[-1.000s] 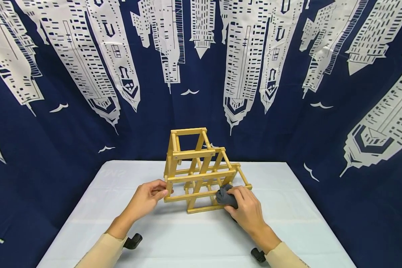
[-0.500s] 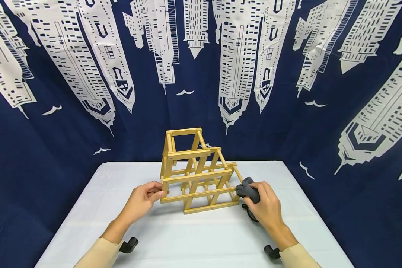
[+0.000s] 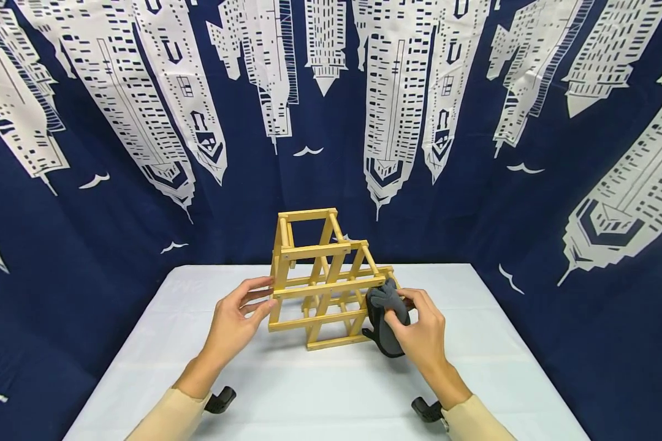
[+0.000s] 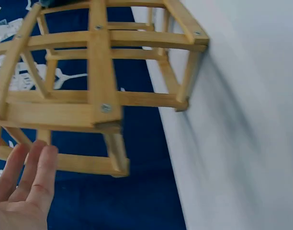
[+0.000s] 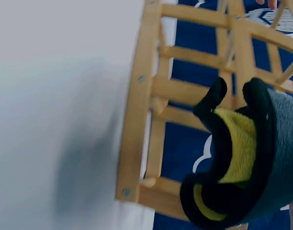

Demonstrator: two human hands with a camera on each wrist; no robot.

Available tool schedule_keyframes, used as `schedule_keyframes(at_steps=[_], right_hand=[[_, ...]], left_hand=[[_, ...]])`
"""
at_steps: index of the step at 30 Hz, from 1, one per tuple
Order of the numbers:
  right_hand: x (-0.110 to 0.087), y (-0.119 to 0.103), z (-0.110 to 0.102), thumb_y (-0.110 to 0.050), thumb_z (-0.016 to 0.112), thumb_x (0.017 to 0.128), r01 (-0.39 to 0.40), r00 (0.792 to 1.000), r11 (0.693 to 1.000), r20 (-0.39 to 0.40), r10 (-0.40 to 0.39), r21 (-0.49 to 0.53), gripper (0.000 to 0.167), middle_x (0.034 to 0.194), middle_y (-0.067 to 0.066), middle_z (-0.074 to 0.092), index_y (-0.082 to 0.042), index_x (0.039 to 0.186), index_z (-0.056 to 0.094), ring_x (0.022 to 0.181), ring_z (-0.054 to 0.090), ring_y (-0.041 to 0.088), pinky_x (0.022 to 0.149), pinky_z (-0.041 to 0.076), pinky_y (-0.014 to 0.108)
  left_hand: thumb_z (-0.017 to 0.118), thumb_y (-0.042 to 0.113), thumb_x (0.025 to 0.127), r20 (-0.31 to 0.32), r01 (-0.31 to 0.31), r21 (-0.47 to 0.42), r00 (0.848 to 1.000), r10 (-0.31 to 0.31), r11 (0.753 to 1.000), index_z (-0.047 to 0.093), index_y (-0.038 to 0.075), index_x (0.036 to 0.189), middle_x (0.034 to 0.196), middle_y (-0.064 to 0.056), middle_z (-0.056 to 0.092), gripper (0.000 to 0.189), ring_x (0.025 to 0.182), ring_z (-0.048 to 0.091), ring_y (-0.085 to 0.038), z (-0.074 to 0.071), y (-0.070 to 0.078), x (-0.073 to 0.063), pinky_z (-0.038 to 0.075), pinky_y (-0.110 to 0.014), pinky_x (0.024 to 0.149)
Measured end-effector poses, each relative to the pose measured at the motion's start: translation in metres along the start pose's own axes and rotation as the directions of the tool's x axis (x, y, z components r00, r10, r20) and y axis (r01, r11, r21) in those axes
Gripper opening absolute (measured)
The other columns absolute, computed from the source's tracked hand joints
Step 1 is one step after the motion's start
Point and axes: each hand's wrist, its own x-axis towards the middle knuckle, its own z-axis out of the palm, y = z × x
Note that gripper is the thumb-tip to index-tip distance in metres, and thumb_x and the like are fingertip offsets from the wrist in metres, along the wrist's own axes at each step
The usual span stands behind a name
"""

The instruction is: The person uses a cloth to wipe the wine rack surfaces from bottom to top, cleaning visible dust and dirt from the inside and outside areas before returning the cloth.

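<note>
A stepped wooden rack (image 3: 322,286) of light slats and round rods stands tilted on the white table. My left hand (image 3: 236,318) is at its left end, fingers spread and nearly straight; in the left wrist view the fingertips (image 4: 47,160) lie close beside the lower slats. My right hand (image 3: 422,327) pinches a bunched dark grey cloth (image 3: 388,324) between thumb and fingers at the rack's right end. The cloth hangs down in front of the right slats. In the right wrist view the folded cloth (image 5: 268,158) shows a black edging and a yellow inner side.
The white table (image 3: 309,398) ends at a dark blue backdrop (image 3: 243,226) printed with white buildings. Black camera mounts (image 3: 220,400) sit at both wrists. The table's side edges slope away left and right.
The right hand carried the cloth rightward off the rack's end, then back left against it, the cloth now hanging more unfolded. The left hand's fingers loosened from the left upright and moved slightly up.
</note>
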Motion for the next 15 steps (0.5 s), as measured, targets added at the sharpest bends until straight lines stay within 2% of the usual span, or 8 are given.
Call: schedule_keyframes(at_steps=[2, 4, 7, 10, 13, 15], right_hand=[[0.003, -0.003, 0.001, 0.002, 0.094, 0.087, -0.046, 0.999, 0.999, 0.001, 0.046, 0.009, 0.038, 0.111, 0.012, 0.083, -0.003, 0.122, 0.082, 0.086, 0.076, 0.021, 0.08, 0.063, 0.023], [0.005, -0.004, 0.001, 0.002, 0.098, 0.088, -0.101, 0.995, 0.994, 0.009, 0.101, 0.034, 0.039, 0.111, 0.011, 0.083, -0.003, 0.124, 0.083, 0.087, 0.076, 0.015, 0.083, 0.063, 0.018], [0.005, -0.006, 0.0, 0.001, 0.1, 0.089, -0.203, 0.979, 0.975, 0.04, 0.2, 0.092, 0.042, 0.114, 0.011, 0.085, -0.003, 0.128, 0.084, 0.092, 0.074, 0.004, 0.088, 0.06, 0.008], [0.005, -0.007, 0.001, 0.0, 0.098, 0.093, -0.297, 0.954, 0.943, 0.087, 0.287, 0.152, 0.042, 0.121, 0.013, 0.087, -0.004, 0.132, 0.085, 0.098, 0.072, -0.003, 0.092, 0.057, 0.004], [0.009, -0.005, 0.006, -0.005, 0.097, 0.095, -0.353, 0.932, 0.923, 0.142, 0.333, 0.154, 0.037, 0.124, 0.014, 0.088, -0.006, 0.131, 0.087, 0.099, 0.075, 0.001, 0.09, 0.057, 0.005], [0.012, -0.003, 0.011, -0.01, 0.097, 0.096, -0.351, 0.931, 0.926, 0.163, 0.328, 0.139, 0.032, 0.12, 0.015, 0.088, -0.006, 0.127, 0.088, 0.097, 0.078, 0.009, 0.086, 0.06, 0.01]], left_hand=[[0.089, 0.001, 0.102, -0.028, -0.045, -0.002, 0.999, 0.045, 0.999, 0.078, 0.007, 0.144, 0.146, -0.018, 0.08, 0.044, 0.127, 0.084, -0.039, 0.003, 0.006, 0.005, 0.071, -0.027, 0.101], [0.089, 0.001, 0.102, -0.033, -0.064, 0.011, 0.997, 0.064, 0.998, 0.08, 0.006, 0.14, 0.143, -0.018, 0.081, 0.04, 0.125, 0.084, -0.038, 0.006, 0.011, 0.01, 0.071, -0.027, 0.099], [0.089, 0.003, 0.102, -0.021, -0.048, 0.039, 0.999, 0.049, 0.998, 0.083, 0.005, 0.135, 0.136, -0.017, 0.083, 0.033, 0.121, 0.085, -0.036, 0.009, 0.017, 0.016, 0.072, -0.027, 0.097], [0.089, 0.002, 0.102, -0.02, -0.012, 0.045, 1.0, 0.013, 0.999, 0.084, 0.004, 0.128, 0.127, -0.016, 0.085, 0.027, 0.117, 0.086, -0.035, 0.01, 0.021, 0.018, 0.072, -0.028, 0.099], [0.088, -0.002, 0.101, -0.028, 0.001, 0.037, 1.0, 0.0, 0.999, 0.083, 0.001, 0.124, 0.122, -0.018, 0.085, 0.024, 0.114, 0.086, -0.037, 0.008, 0.024, 0.019, 0.072, -0.03, 0.1], [0.087, -0.005, 0.101, -0.029, 0.01, 0.023, 1.0, -0.01, 1.0, 0.082, 0.0, 0.124, 0.124, -0.019, 0.084, 0.024, 0.115, 0.086, -0.039, 0.008, 0.025, 0.019, 0.072, -0.031, 0.101]])
